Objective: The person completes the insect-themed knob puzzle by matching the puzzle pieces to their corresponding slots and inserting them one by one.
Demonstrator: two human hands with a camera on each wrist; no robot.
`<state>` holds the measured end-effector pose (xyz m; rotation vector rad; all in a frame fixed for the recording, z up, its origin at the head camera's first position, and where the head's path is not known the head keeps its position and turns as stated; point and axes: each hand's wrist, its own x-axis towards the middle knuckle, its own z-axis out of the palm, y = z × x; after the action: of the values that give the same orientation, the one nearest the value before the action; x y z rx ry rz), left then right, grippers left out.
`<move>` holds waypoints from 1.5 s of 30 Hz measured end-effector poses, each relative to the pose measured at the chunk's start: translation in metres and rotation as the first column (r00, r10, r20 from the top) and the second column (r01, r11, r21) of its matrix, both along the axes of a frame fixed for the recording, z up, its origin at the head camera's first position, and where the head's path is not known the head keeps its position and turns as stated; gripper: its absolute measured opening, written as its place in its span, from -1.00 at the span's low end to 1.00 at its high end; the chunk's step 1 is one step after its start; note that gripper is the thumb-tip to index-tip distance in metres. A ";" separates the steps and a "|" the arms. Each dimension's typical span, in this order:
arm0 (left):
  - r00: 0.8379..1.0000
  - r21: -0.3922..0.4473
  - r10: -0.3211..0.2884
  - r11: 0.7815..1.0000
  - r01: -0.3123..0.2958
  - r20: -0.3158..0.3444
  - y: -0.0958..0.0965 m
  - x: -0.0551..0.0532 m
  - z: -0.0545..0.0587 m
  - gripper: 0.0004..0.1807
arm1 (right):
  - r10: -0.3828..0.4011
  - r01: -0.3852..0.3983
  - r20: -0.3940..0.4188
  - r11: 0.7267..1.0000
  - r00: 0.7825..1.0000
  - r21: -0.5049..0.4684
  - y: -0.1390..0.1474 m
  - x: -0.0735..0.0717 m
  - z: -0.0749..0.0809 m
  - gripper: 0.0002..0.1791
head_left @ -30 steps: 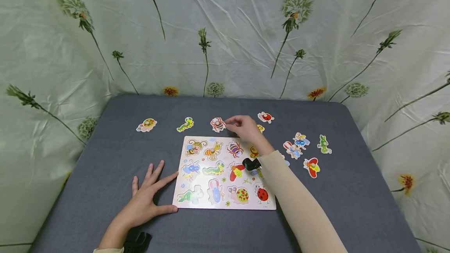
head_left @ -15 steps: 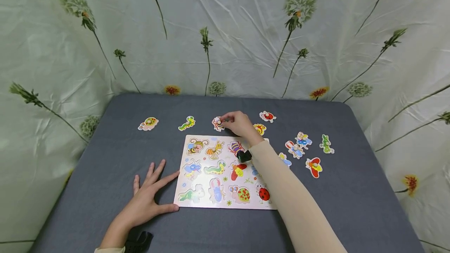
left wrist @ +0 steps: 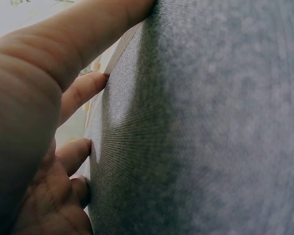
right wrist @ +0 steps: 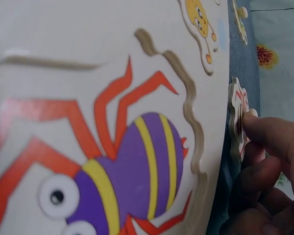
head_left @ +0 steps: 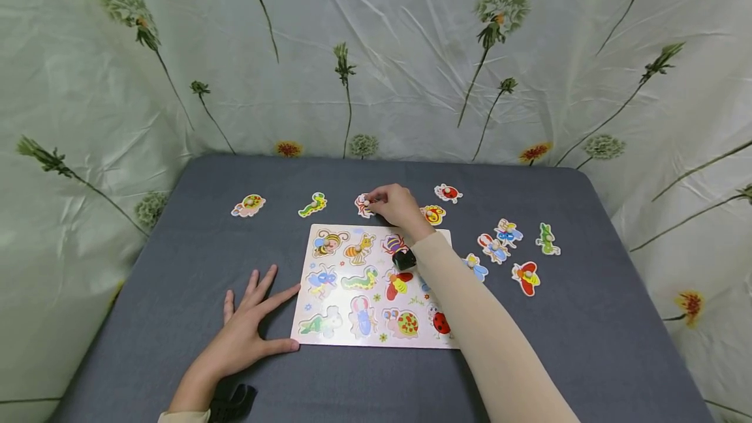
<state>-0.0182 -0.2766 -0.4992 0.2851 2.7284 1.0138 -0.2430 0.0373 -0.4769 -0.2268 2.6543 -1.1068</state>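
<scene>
Overall, head view: just beyond the board [head_left: 346,307], the right hand [head_left: 399,206] pinches the spider [head_left: 360,205]; the left hand [head_left: 247,326], spread, touches the board's left edge. Left wrist view: fingers [left wrist: 74,154] extended, grasping nothing. Right wrist view: spider presumably light, stiff; best held by its knob [right wrist: 253,112].

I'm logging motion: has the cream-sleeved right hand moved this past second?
Yes, the right hand shifted leftward in the head view, against the pale pink rectangular puzzle board.
</scene>
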 end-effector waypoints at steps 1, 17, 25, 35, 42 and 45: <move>1.000 0.000 0.001 1.000 -0.001 0.001 0.000 0.000 0.000 0.10 | -0.001 0.001 0.003 1.000 1.000 -0.006 -0.001 0.000 0.000 -0.78; 1.000 0.001 0.005 1.000 -0.005 0.011 0.000 0.000 0.002 0.09 | 0.020 -0.016 -0.054 0.997 0.998 0.076 -0.006 -0.001 0.002 -0.85; 1.000 -0.006 0.013 1.000 -0.013 0.017 -0.001 0.001 0.000 0.09 | -0.015 0.022 -0.049 0.988 0.999 0.153 -0.003 0.002 0.006 -0.84; 1.000 -0.014 0.015 1.000 -0.015 0.004 -0.001 0.000 0.000 0.10 | -0.044 0.057 -0.068 0.977 0.997 0.205 -0.001 0.001 0.007 -0.77; 1.000 -0.006 0.015 1.000 -0.015 0.000 0.001 0.000 0.000 0.09 | -0.053 0.065 -0.062 0.978 0.997 0.200 0.002 0.000 0.007 -0.77; 1.000 -0.004 0.016 1.000 -0.016 0.003 0.000 0.000 -0.001 0.09 | -0.057 0.064 -0.043 0.984 0.997 0.165 0.003 -0.001 0.006 -0.78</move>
<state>-0.0185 -0.2767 -0.4997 0.2606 2.7339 1.0116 -0.2438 0.0400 -0.4709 -0.1372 2.7865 -0.9000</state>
